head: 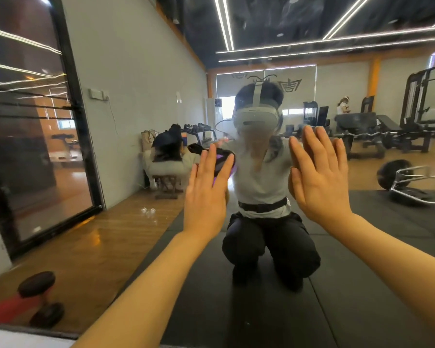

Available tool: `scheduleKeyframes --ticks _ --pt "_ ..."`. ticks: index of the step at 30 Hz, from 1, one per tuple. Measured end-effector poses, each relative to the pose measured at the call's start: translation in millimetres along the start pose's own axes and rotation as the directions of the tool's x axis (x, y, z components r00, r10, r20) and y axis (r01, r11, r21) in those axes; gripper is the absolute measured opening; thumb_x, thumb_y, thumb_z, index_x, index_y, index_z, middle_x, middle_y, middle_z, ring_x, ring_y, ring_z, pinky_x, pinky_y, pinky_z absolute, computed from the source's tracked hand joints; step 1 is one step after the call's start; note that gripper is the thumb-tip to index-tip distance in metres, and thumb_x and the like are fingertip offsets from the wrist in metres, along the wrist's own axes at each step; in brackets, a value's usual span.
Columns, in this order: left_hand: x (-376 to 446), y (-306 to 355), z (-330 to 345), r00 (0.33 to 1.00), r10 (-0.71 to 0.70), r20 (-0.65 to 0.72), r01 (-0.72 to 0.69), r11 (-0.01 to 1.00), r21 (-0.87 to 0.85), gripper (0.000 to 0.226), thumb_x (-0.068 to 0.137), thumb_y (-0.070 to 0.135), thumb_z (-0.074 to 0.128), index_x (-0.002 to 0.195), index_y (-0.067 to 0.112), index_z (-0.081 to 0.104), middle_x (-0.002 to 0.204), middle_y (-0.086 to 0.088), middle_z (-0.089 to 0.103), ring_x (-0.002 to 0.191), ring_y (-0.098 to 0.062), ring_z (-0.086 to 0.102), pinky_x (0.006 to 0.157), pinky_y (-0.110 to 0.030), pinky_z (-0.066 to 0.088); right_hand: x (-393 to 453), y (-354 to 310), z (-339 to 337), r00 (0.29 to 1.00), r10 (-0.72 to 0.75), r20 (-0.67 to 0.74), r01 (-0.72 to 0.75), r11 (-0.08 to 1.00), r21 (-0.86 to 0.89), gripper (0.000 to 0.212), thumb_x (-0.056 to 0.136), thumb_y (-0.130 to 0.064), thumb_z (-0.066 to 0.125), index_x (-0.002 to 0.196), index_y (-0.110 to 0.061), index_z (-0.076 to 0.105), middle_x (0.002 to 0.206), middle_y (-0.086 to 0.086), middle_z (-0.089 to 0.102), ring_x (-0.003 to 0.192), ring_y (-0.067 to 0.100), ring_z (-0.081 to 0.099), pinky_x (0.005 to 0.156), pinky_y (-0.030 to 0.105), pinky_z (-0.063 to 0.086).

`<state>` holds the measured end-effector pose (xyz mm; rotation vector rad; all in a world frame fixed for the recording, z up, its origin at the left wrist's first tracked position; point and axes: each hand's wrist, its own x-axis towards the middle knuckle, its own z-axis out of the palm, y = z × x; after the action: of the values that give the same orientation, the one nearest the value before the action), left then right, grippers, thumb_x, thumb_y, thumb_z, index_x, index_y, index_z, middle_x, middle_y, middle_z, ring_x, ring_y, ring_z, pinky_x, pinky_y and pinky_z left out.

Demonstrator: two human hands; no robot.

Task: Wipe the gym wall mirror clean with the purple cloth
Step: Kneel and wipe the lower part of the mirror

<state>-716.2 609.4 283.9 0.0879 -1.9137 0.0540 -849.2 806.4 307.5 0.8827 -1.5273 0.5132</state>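
The gym wall mirror (136,101) fills almost the whole view and reflects me kneeling on black mats. My left hand (206,194) is raised flat with its palm toward the glass, pressing the purple cloth (221,160) against the mirror. Only a purple and dark edge of the cloth shows past my fingers. My right hand (319,177) is held up beside it, palm to the glass, fingers straight and close together, with nothing in it. Whether this hand touches the glass I cannot tell. The glass around the reflected head looks hazy.
A dumbbell with a red handle (38,300) appears at the lower left, near the mirror's bottom edge (35,331). The reflection shows a black-framed glass door (70,101), a barbell (407,182), weight machines and other people far behind.
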Motion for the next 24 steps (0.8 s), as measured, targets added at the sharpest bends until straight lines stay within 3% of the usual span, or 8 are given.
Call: scheduleKeyframes --ticks 2,4,10,13,16,19,21,24 --pt "-2 -10 -8 0.979 -0.204 -0.032 0.203 0.979 -0.015 0.081 0.089 -0.006 0.061 0.156 0.023 0.025 0.164 -0.005 0.0 0.15 -0.024 -0.002 0.117 -0.052 0.009 3 -11 -4 0.999 0.049 -0.007 -0.049 0.997 0.053 0.052 0.101 -0.022 0.041 0.15 -0.005 0.041 0.16 0.022 0.029 0.15 0.037 0.018 0.124 0.046 0.003" --pt "-5 -29 -19 0.933 -0.36 -0.031 0.36 0.933 -0.001 0.075 0.096 0.0 0.056 0.157 0.027 0.022 0.165 -0.001 -0.007 0.151 -0.031 0.001 0.118 -0.056 0.018 8 -24 -5 0.999 0.035 0.003 -0.035 0.996 0.079 0.053 0.102 -0.023 0.04 0.152 -0.005 0.038 0.161 0.02 0.027 0.151 0.035 0.018 0.125 0.046 0.002" --pt "5 -90 -45 0.84 -0.539 -0.061 0.54 0.841 0.004 0.074 0.099 0.003 0.048 0.158 0.034 0.015 0.167 0.003 -0.009 0.152 -0.033 0.011 0.114 -0.059 0.033 26 -85 14 0.99 -0.143 0.006 0.14 0.977 0.161 0.055 0.1 -0.019 0.043 0.152 -0.003 0.036 0.161 0.018 0.028 0.151 0.035 0.022 0.121 0.058 0.017" --pt "6 -78 -41 0.864 -0.494 -0.098 0.496 0.868 -0.001 0.074 0.097 0.001 0.047 0.158 0.03 0.016 0.167 0.0 -0.008 0.151 -0.034 0.015 0.111 -0.06 0.038 31 -109 32 0.981 -0.193 0.028 0.187 0.972 0.143 0.058 0.099 -0.018 0.047 0.153 -0.003 0.033 0.162 0.018 0.027 0.152 0.033 0.02 0.123 0.054 0.015" --pt "-6 -56 -28 0.985 -0.163 -0.054 0.163 0.987 -0.005 0.069 0.092 0.004 0.048 0.155 0.024 0.028 0.164 -0.001 0.001 0.151 -0.026 0.006 0.115 -0.055 0.026 30 -121 48 0.987 -0.158 0.026 0.154 0.982 0.11 0.059 0.1 -0.021 0.043 0.154 -0.003 0.03 0.162 0.017 0.026 0.152 0.031 0.02 0.124 0.05 0.013" --pt "-11 -59 -21 0.999 0.029 -0.022 -0.028 0.999 0.043 0.087 0.082 -0.009 0.065 0.154 0.022 0.027 0.164 -0.003 0.003 0.15 -0.024 0.003 0.115 -0.052 0.019 25 -117 60 0.986 -0.156 0.051 0.157 0.988 -0.005 0.058 0.104 -0.027 0.036 0.155 -0.003 0.027 0.163 0.017 0.023 0.153 0.03 0.018 0.124 0.05 0.015" --pt "-8 -72 -27 0.996 -0.077 -0.04 0.08 0.995 0.059 0.09 0.084 -0.009 0.066 0.155 0.024 0.021 0.163 0.001 -0.002 0.15 -0.023 0.002 0.116 -0.057 0.017 22 -115 63 0.982 -0.175 0.066 0.178 0.983 -0.05 0.059 0.104 -0.029 0.035 0.156 -0.003 0.027 0.164 0.017 0.021 0.153 0.03 0.017 0.124 0.05 0.014" --pt "2 -95 -46 0.928 -0.367 -0.058 0.37 0.928 0.042 0.079 0.095 0.002 0.056 0.157 0.028 0.014 0.161 0.008 -0.013 0.151 -0.032 0.008 0.112 -0.063 0.034 22 -117 64 0.984 -0.168 0.059 0.172 0.983 -0.07 0.06 0.103 -0.029 0.037 0.155 -0.002 0.028 0.164 0.016 0.019 0.153 0.03 0.017 0.124 0.05 0.015"
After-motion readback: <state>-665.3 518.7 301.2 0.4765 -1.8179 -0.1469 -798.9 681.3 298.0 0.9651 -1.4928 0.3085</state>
